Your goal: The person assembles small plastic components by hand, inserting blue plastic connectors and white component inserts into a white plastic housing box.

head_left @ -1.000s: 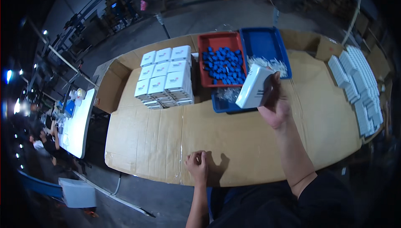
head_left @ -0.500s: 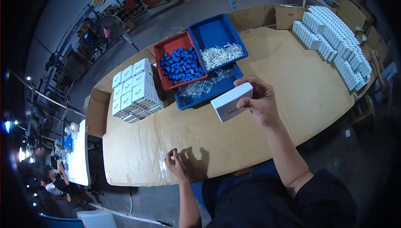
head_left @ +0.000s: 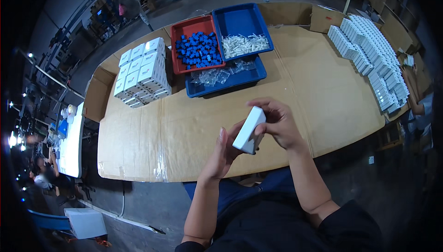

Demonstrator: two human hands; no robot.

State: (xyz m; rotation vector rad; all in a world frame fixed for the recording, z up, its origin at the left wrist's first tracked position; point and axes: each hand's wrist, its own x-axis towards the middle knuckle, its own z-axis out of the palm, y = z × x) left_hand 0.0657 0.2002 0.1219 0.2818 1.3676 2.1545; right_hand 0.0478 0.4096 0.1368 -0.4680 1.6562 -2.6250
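Fingers of right hand: closed around the upper end of one white box, thumb on the near side.
Fingers of left hand: loosely spread, thumb clear, the tips passing behind the lower part of the box; contact cannot be confirmed.
Box position: held tilted above the front part of the cardboard-covered bench, between both hands.
Change noted: half a second ago the box was held by the right hand alone, with the left hand well apart; the left hand has since been brought up beside it.
Bearing on the work: two-handed handling is judged to be now possible.
Box marking: no legible print is presented.
Stacked cartons: small printed marks are seen on the faces, too small to be read.
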